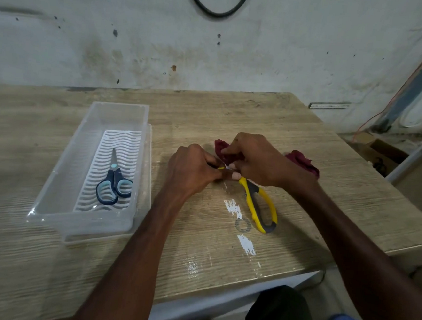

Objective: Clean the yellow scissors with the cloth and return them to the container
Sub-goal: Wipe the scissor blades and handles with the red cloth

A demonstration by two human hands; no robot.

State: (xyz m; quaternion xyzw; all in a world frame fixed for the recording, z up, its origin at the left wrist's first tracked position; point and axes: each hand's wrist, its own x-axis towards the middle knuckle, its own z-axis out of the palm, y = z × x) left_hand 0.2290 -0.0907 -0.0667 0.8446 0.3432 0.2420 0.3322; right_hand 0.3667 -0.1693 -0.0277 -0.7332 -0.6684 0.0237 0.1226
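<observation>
Left hand (191, 174) fingers pinch the yellow scissors (260, 205) at the blade end, right hand (254, 160) fingers clutch the maroon cloth (226, 154) against the blades, over the table (233, 113), right of the container (92, 135).

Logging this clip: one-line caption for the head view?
Left hand grips yellow scissors, right hand holds cloth against them; blue scissors lie in container.

We see a glossy clear plastic container (63, 168), a soft maroon cloth (304, 162), smooth yellow-and-grey plastic-handled scissors (250, 195) — all on a matt, chipped wood-grain tabletop (233, 116).
</observation>
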